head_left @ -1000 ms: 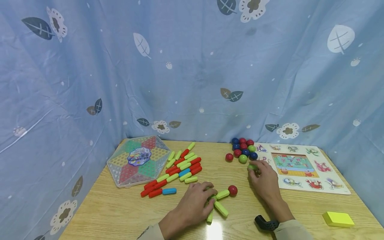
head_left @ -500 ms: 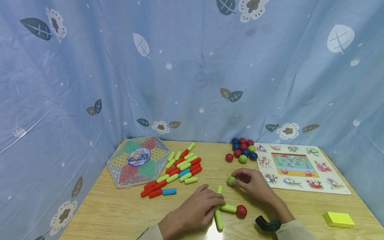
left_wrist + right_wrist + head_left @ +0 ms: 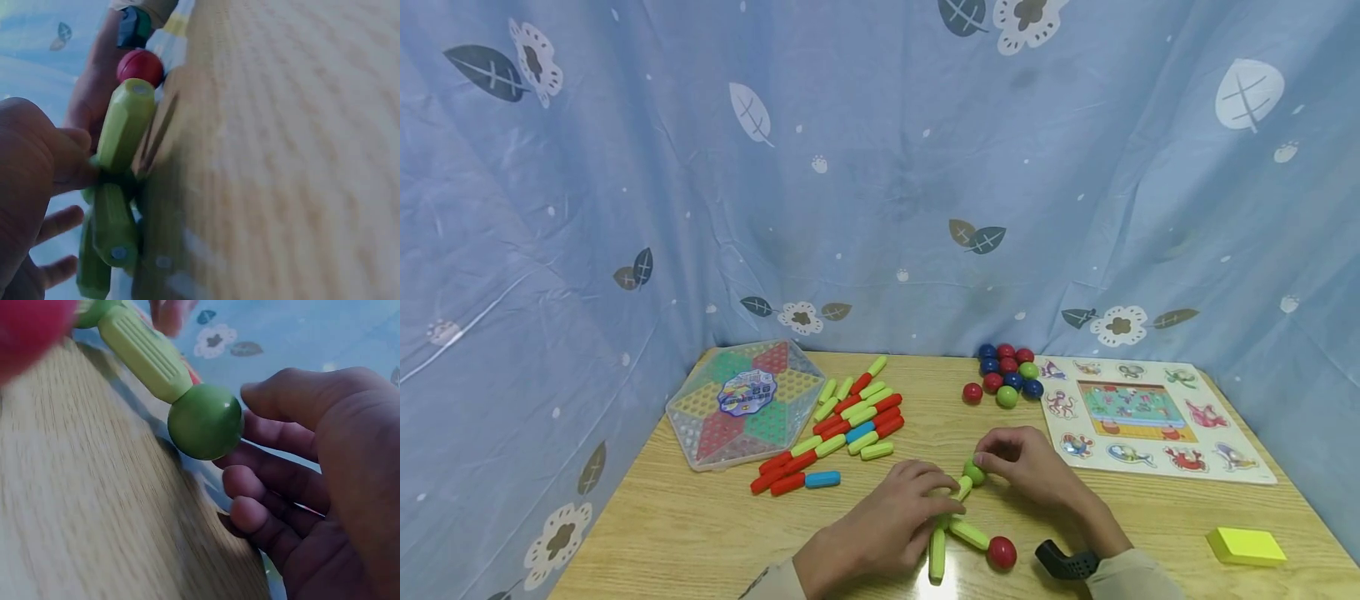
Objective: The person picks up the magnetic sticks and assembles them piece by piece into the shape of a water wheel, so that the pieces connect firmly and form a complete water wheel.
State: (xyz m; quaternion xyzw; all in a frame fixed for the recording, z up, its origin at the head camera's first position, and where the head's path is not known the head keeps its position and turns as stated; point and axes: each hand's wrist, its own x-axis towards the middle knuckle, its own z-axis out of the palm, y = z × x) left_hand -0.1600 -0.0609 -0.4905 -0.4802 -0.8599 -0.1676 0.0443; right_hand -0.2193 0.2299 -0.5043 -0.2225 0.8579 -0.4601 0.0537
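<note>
My left hand (image 3: 901, 518) grips a small figure of green magnetic building sticks at its middle, thumb against the green hub ball (image 3: 95, 312). Sticks spread from that hub: one stick (image 3: 968, 533) carries a red ball (image 3: 1002, 552), another (image 3: 937, 556) points toward me with its end bare. At the tip of a third, ribbed stick (image 3: 147, 355) sits a green ball (image 3: 206, 422), the two meeting end to end. Thumb and fingers of my right hand (image 3: 1032, 468) curl about the outer side of this ball, the thumb tip close to its surface. Part of the hub is hidden by my left fingers.
Red, green and blue sticks (image 3: 859, 432) lie in rows at left, beside a hexagonal Chinese checkers box (image 3: 790, 379). Several loose balls (image 3: 1007, 397) cluster at the back, next to a sea-animal puzzle board (image 3: 1217, 450). A yellow block (image 3: 1247, 546) sits at right.
My right hand has carried the green ball leftward from near the loose balls to the stick's end. My left hand has turned the figure, its red ball swinging nearer me.
</note>
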